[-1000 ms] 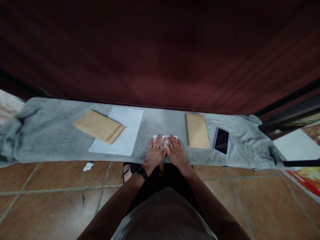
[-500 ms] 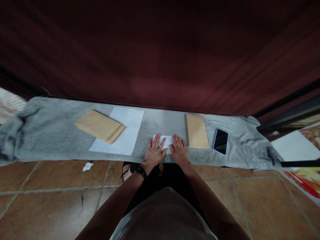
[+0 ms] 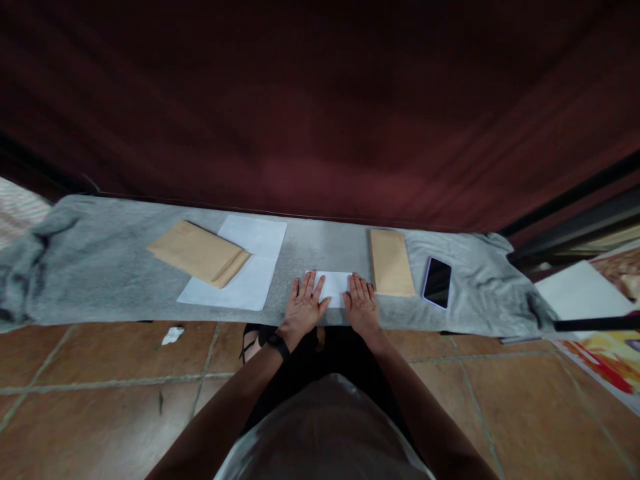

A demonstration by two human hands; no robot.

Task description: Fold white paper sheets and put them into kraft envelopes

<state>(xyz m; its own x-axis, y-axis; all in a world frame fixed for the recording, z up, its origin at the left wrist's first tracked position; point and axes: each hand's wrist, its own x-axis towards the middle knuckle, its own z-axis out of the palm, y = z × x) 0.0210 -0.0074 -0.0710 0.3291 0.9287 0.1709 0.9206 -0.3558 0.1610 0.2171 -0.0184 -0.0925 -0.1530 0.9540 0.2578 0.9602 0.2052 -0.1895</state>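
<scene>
A small folded sheet of white paper (image 3: 334, 288) lies flat near the front edge of the grey cloth. On its left end rests my left hand (image 3: 303, 308), fingers spread and palm down. My right hand (image 3: 362, 307) lies flat on the paper's right end, its fingers stretched out. Both hands press from above, and the middle of the paper shows between them. Just right of my right hand is a stack of brown envelopes (image 3: 392, 263). Larger white sheets (image 3: 260, 267) lie to the left of my left hand, partly under more brown envelopes (image 3: 197, 250).
The grey cloth (image 3: 110, 267) covers a narrow bench against a dark red surface (image 3: 320, 133). A phone (image 3: 437, 283) lies right of the envelope stack. A white scrap (image 3: 173, 335) is on the tiled floor (image 3: 100, 427). A white board (image 3: 583, 291) stands at the far right.
My hands have moved slightly apart along the folded paper, so more of its middle shows. They stay flat on it. The envelopes and phone keep their places on the cloth.
</scene>
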